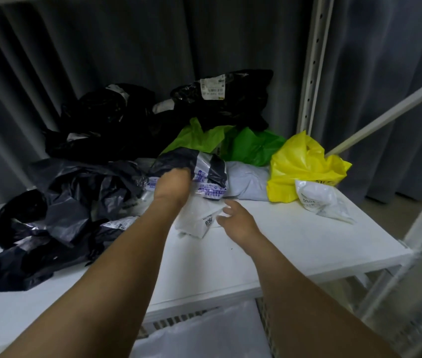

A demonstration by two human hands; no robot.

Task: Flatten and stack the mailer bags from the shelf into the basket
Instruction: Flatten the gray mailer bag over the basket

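Head view: the left hand [171, 184] reaches into the heap on the white shelf [295, 241]. Its fingers are tucked under a fold of a dark mailer bag [191, 164] that carries clear tape with purple print, and it appears to grip that fold, though the fingertips are hidden. The right hand [238, 220] hovers just in front with its fingers loosely spread and holds nothing. Its fingertips are at the edge of a crumpled white mailer bag [197, 223].

The rest of the mailers lie unflattened on the shelf: a black pile [116, 125] at the back and left, green bags [251, 146], a pale grey bag [248, 182], a yellow bag [305, 166] and a small clear bag [321, 200]. The basket [176, 322] sits below the shelf's front edge, with something white already lying flat in it.

The gripped bag lies wedged among its neighbours, with green plastic touching its far side. A straight pull could therefore drag the green or grey bags along. It could also sweep the white one off the shelf front, so that it falls crumpled into the basket. The film looks slick and its tape looks stiff. A one-handed hold on a single fold may slip, or may lift the bag still bunched up.
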